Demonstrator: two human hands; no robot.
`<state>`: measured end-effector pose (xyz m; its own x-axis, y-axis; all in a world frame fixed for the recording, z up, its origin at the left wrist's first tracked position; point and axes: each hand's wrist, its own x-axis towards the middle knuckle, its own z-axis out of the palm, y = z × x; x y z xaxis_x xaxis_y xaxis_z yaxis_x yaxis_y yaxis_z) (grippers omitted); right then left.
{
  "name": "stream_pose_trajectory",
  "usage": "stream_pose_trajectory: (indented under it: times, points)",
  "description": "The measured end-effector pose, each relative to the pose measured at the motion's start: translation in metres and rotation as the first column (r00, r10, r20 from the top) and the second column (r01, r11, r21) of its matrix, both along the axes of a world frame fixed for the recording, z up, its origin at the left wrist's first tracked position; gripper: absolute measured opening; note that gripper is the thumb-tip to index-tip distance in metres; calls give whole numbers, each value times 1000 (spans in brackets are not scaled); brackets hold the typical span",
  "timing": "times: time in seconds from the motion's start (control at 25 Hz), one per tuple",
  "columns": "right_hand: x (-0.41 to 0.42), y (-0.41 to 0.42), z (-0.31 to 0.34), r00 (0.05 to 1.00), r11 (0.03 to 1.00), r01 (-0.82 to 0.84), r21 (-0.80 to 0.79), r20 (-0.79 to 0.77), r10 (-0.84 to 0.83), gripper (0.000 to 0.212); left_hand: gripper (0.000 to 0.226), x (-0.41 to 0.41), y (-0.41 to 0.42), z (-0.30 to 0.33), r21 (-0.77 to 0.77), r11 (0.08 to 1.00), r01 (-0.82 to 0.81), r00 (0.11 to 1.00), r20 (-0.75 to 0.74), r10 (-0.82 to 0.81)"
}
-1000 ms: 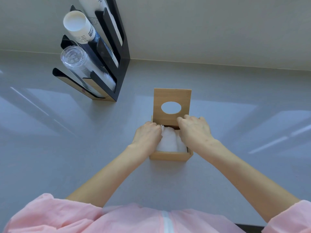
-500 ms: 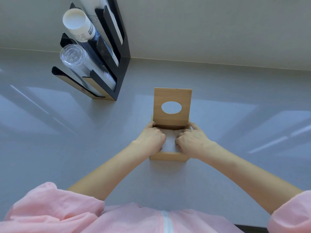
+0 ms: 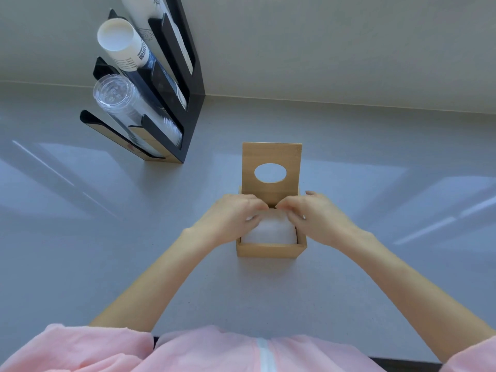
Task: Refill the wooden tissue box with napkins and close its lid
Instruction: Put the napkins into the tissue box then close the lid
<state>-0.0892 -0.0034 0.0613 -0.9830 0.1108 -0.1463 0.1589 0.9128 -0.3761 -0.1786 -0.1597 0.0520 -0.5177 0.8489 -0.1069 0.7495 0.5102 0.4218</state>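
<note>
A small wooden tissue box [image 3: 271, 249] stands on the grey counter in the middle of the view. Its lid [image 3: 271, 157], with an oval hole, is swung up and stands upright at the box's far side. A stack of white napkins [image 3: 271, 233] fills the box. My left hand [image 3: 230, 216] and my right hand [image 3: 316, 216] are over the far half of the box, fingertips curled and meeting on the top of the napkins near the lid hinge. Whether the fingers pinch a napkin is hidden.
A black cup dispenser [image 3: 185, 108] stands at the back left against the wall, holding clear plastic cups [image 3: 115, 98] and white paper cups [image 3: 120, 41]. The grey counter [image 3: 375, 264] stretches to both sides. My pink sleeves fill the bottom edge.
Both hands, which pressed down inside the box half a second ago, have risen and drawn toward the lid hinge. More of the white napkin stack now shows at the near side.
</note>
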Motion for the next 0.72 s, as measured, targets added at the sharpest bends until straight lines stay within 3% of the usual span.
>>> stream_pose_trajectory:
  times: [0.12, 0.2, 0.32, 0.4, 0.56, 0.72]
  points:
    - [-1, 12, 10, 941, 963, 164, -214, -258, -218, 22, 21, -5, -5, 8, 390, 883, -262, 961, 28, 273]
    - [-11, 18, 14, 868, 909, 257, -326, -335, -366, 24, 31, -15, -2, 10, 471, 797, -379, 913, 49, 406]
    - [-32, 23, 17, 824, 807, 373, -457, -237, -515, 46, 56, -33, 11, 13, 413, 757, -507, 860, 179, 478]
    - [-43, 23, 20, 832, 760, 383, -525, -162, -530, 54, 57, -42, 19, 17, 369, 734, -570, 820, 303, 485]
    - [-54, 23, 24, 815, 679, 417, -604, -82, -574, 51, 41, -52, 24, 23, 325, 702, -634, 755, 459, 470]
    - [-55, 28, 22, 816, 689, 424, -588, -83, -573, 37, 38, -54, 26, 24, 332, 704, -628, 757, 471, 453]
